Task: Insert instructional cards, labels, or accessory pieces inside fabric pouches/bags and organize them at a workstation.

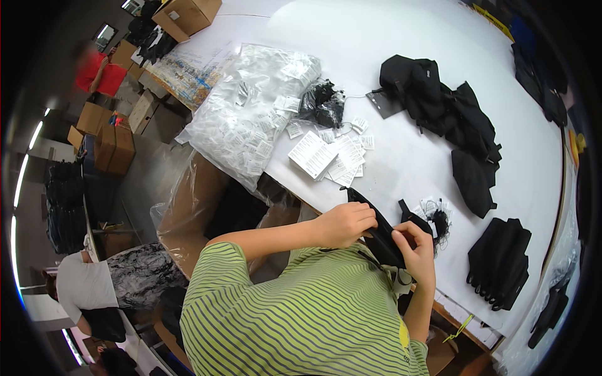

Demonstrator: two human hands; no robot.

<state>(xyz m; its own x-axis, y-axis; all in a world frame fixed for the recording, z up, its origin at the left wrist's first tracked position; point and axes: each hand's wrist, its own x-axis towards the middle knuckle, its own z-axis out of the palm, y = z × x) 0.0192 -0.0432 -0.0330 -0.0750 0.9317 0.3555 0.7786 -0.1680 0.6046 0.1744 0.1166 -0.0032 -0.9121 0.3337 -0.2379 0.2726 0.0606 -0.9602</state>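
Close to my body at the table's front edge, I hold a black fabric pouch [384,245] with a narrow end pointing away from me. My left hand [348,224] is closed on its left edge, fingers curled over the top. My right hand [415,249] pinches the opposite edge between thumb and fingers. Part of the pouch is hidden by my hands and striped shirt. Just beyond my right hand lie a tangle of black strings [440,220] and small white tags. Stacked white printed cards [313,155] rest on the table beyond my left hand.
A large clear plastic bag [251,103] of white labels lies at left, beside bundled black strings [323,103]. Black pouches [439,103] trail across the white table [351,37]; another stack [500,260] sits at right. An open carton [191,200] stands below. Two other people are at left.
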